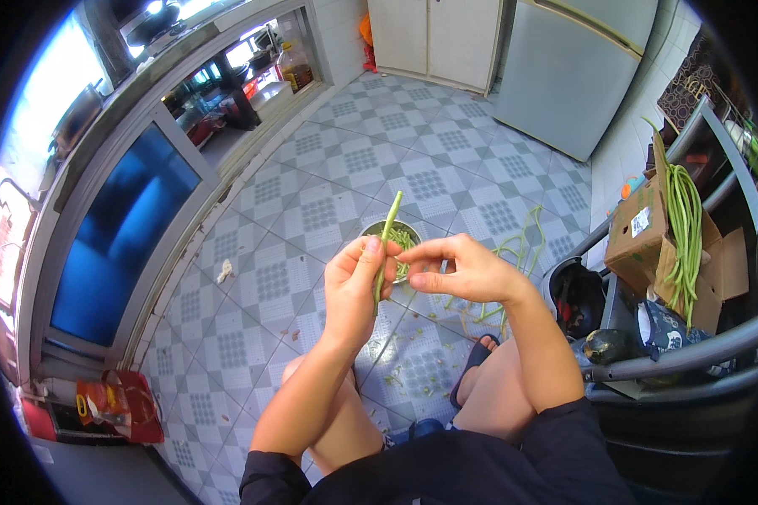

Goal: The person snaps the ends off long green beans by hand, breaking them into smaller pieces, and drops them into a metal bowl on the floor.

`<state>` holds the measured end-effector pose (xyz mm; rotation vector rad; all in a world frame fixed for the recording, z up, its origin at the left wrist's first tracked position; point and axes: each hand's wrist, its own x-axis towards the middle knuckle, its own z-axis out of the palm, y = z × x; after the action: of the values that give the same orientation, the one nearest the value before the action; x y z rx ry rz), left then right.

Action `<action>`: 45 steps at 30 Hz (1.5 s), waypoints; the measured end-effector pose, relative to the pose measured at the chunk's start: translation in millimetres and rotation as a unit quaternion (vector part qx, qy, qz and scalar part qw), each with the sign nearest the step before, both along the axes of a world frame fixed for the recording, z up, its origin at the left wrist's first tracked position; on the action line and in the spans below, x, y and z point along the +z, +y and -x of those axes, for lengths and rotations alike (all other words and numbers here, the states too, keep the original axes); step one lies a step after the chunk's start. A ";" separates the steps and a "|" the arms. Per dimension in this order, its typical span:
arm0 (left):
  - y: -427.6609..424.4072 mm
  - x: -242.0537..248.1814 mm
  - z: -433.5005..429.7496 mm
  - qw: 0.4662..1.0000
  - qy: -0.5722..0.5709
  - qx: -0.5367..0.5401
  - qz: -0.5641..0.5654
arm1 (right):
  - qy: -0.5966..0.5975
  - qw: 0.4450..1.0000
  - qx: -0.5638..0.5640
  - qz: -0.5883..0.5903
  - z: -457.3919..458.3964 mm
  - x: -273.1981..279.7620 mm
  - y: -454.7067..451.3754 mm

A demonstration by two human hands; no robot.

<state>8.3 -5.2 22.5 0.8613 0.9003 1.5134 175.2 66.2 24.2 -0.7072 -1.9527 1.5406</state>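
Note:
My left hand [355, 278] grips a length of green long bean [390, 218], which points up and slightly right between thumb and fingers. Just to the right, my right hand [458, 268] has its thumb and forefinger apart, the fingertips close to the bean and the left fingers. I cannot tell whether they touch. Beneath the hands, a round metal bowl [417, 229] stands on the floor, partly covered by them. Short pieces of cut green bean [402, 238] lie in it. A few long beans [510, 243] lie loose on the tiles to the right of the bowl.
Bean scraps [426, 372] litter the tiled floor between my feet. At right, a rack [676, 366] holds a cardboard box [635, 233] with a bundle of long beans [685, 233]. Behind stands a refrigerator [562, 76]. Cabinets with a blue door panel [126, 240] line the left.

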 end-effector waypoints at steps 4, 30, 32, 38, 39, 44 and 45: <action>-0.3 1.0 1.9 0.991 -0.041 -0.106 0.074 | 0.118 0.989 -0.021 0.083 2.2 2.4 -3.7; 0.8 -6.1 -23.0 0.997 -0.002 -0.002 0.083 | 0.135 0.906 -0.332 -0.224 43.3 -8.3 -45.5; 0.5 -5.9 -24.3 0.997 -0.025 0.007 0.079 | 0.145 0.878 -0.349 -0.294 47.8 -8.9 -44.0; 0.2 -3.2 -22.1 0.990 -0.109 0.008 0.087 | 0.139 0.814 -0.332 -0.457 47.1 -3.7 -38.8; 0.3 -3.1 -21.3 0.989 -0.119 0.007 0.093 | 0.136 0.805 -0.326 -0.477 46.2 -2.9 -38.3; 2.8 -4.1 -15.5 0.979 -0.156 0.022 0.130 | 0.133 0.767 -0.258 -0.572 43.1 -3.0 -34.2; 3.6 -4.6 -13.7 0.977 -0.159 0.021 0.139 | 0.134 0.758 -0.254 -0.585 44.2 -3.8 -33.3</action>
<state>22.0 -1.5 17.9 0.3856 0.8681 1.4672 131.0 32.9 20.3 -0.3393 -1.8090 -0.0578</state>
